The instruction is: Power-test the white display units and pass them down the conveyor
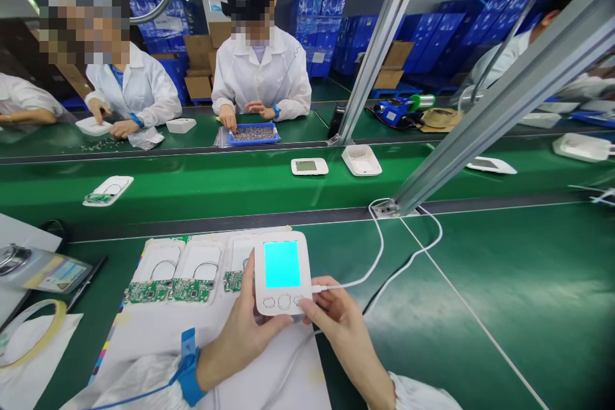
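Note:
A white handheld device (260, 275) with a cyan lit screen (282, 264) and three outlined buttons is held up, face toward me. My left hand (245, 327) grips it by the left side and bottom edge. At its right edge, the fingers of my right hand (339, 320) close around the plug of a white cable (358, 282), which meets the device's side. My right thumb rests at the lower right button. Behind the device lie several white panels with green circuit boards (192, 290) and thin black wires, one partly hidden by it.
A green conveyor (216, 182) crosses ahead, carrying a white casing (362, 161) and a screen panel (309, 167). A metal post (442, 141) slants down at right. A tape roll (52, 333) lies left. Co-workers (262, 70) sit opposite, one beside a blue tray (254, 134) of small parts.

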Available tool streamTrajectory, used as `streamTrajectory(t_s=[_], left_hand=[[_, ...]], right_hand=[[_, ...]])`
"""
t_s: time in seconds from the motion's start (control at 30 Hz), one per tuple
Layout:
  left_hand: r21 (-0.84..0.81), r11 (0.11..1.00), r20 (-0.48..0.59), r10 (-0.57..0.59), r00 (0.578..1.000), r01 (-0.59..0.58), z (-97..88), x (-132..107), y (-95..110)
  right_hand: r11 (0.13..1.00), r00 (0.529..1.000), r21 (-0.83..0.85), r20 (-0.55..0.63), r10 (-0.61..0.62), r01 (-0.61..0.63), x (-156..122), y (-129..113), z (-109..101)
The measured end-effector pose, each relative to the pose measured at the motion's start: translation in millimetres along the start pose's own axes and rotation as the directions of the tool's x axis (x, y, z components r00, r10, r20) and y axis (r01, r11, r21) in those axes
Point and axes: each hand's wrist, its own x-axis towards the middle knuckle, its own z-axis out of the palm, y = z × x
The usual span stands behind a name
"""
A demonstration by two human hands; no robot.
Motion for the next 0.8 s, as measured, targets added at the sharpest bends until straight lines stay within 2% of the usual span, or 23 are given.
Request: streamTrajectory(t_s=[0.33, 0.6, 0.8], left_hand=[[0.045, 0.999, 0.004, -0.005, 1.0, 0.005, -1.5, -1.0, -3.6], [0.018, 0.998, 0.016, -0.061, 0.998, 0.061, -0.3, -0.4, 3.4], [0.009, 0.998, 0.035, -0.056, 0.998, 0.056, 0.4, -2.2, 5.9]], right_hand=[[1.0, 1.0, -0.03, -0.002, -0.005, 0.005, -3.0, -4.3, 3.1], [0.999, 1.0, -0.037, 0.001, -0.021, 0.021, -2.3, 0.0, 2.0], [0.999, 1.0, -0.03, -0.008, -0.013, 0.012, -2.8, -1.2, 3.1]])
